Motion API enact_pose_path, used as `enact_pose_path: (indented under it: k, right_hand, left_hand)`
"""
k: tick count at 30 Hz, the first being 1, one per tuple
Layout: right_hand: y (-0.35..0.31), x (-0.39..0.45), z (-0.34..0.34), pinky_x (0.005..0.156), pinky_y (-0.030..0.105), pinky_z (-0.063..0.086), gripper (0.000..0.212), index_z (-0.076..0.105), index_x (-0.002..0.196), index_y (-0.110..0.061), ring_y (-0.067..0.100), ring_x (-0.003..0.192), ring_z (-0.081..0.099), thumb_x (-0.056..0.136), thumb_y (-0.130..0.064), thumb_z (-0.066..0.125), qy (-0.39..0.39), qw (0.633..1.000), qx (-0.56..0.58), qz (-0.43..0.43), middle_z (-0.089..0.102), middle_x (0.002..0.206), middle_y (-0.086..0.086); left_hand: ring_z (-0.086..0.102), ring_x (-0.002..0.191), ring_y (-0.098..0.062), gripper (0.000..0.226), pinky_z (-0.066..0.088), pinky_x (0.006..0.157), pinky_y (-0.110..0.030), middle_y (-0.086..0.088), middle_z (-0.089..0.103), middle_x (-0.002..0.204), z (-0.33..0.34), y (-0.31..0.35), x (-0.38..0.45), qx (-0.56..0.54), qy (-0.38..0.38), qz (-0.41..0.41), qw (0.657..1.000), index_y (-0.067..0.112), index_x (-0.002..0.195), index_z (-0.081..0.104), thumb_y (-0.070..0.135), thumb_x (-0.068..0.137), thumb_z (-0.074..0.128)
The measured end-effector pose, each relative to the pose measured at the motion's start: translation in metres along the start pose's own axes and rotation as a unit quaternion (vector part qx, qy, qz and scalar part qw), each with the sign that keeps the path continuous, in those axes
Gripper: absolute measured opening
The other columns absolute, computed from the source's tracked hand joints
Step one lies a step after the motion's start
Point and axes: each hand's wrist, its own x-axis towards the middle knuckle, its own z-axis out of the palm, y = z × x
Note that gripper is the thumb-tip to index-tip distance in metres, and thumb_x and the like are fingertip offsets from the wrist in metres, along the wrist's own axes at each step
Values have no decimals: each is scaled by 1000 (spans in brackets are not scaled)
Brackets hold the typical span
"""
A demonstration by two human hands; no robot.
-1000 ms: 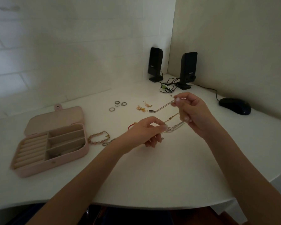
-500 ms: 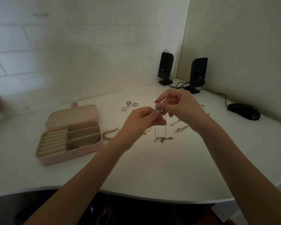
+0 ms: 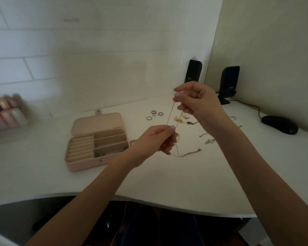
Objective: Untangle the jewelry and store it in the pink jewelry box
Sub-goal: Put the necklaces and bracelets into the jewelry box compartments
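Observation:
A thin chain necklace [image 3: 170,114] is stretched between my two hands above the white desk. My right hand [image 3: 197,102] pinches its upper end, raised high. My left hand [image 3: 156,140] pinches it lower down, and the loose tail [image 3: 187,153] trails onto the desk. The pink jewelry box [image 3: 96,139] lies open to the left, with ring rolls and three long compartments. Several rings [image 3: 155,114], gold earrings [image 3: 179,119] and other small chains [image 3: 209,140] lie loose on the desk behind my hands.
Two black speakers [image 3: 228,84] stand in the back corner with cables. A black mouse [image 3: 279,124] sits at the right. A blurred rack of coloured bottles [image 3: 5,110] stands at the far left against the tiled wall. The desk edge [image 3: 149,201] curves in front.
My right hand has risen with the chain's end while my left stayed lower, so the necklace is pulled out longer and free of the other pieces on the desk. The view shifted left.

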Motion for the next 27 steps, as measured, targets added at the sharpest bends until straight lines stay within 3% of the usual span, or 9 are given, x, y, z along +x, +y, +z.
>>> enact_pose_path:
  k: [7,10,12,14,18,22,27]
  right_hand:
    - [18,3,2,52,16,43,13,65,99,-8,6,53,52,87,-7,63,-29,998,22,49,65,75,5]
    - [31,3,10,55,20,43,12,68,98,-10,8,54,50,86,-6,64,-58,996,-53,53,65,74,5]
    - [40,2,18,55,23,42,12,71,95,-15,8,53,49,86,-8,67,-73,988,-130,49,65,72,3]
    - [48,1,26,52,22,40,13,72,95,-16,6,49,48,85,-9,68,-81,981,-171,46,61,67,-1]
    - [56,1,35,47,11,39,11,72,94,-17,-2,43,48,86,-11,68,-73,972,-223,33,60,69,-2]
    - [59,4,39,52,15,39,10,72,92,-22,-1,46,51,85,-15,69,-65,967,-246,34,62,70,-4]
    - [52,3,43,46,9,37,11,72,92,-16,5,48,50,85,-9,68,-64,973,-222,21,61,68,-11]
  left_hand:
    - [58,72,0,32,41,57,-5,14,62,68,-57,-3,-26,65,139,17,988,8,76,59,23,99,43]
    - [67,81,-12,35,52,75,-20,1,70,77,-79,-1,-36,10,150,11,989,11,70,54,23,100,41]
    - [63,61,-18,37,51,66,-28,-4,62,61,-88,4,-42,-64,155,4,986,12,66,50,22,100,40]
    - [46,45,-11,35,41,56,-27,1,48,48,-97,9,-46,-56,175,-3,983,12,69,50,22,101,40]
    - [35,46,-9,33,40,49,-20,4,38,48,-112,14,-48,-77,179,19,981,11,75,53,19,102,36]
    - [31,47,-9,32,38,49,-21,4,38,51,-122,17,-44,-132,158,35,978,10,77,52,17,102,34]
    - [31,47,-9,32,35,50,-21,4,38,52,-126,12,-42,-137,153,27,978,10,76,50,17,102,33]
